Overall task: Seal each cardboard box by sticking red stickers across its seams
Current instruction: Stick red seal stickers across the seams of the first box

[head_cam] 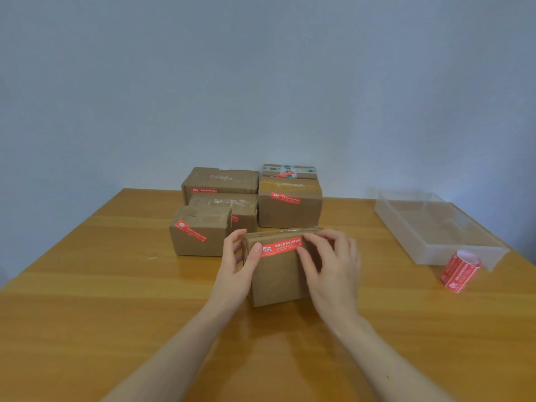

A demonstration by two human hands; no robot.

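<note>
A small cardboard box point(277, 278) stands on the wooden table point(116, 285) in front of me. A red sticker point(282, 246) lies across the upper edge of its near face. My left hand point(240, 262) grips the box's left side, thumb on the sticker's left end. My right hand point(330, 265) holds the right side, with thumb and fingertips pressing the sticker's right end. Behind stand several more boxes with red stickers: one at the left point(200, 233), a taller one point(290, 207) in the middle and others stacked behind.
A roll of red stickers point(458, 269) lies at the right on the table. Behind it sits a clear plastic tray point(435, 227). A plain blue-grey wall point(261, 82) rises beyond the table's far edge.
</note>
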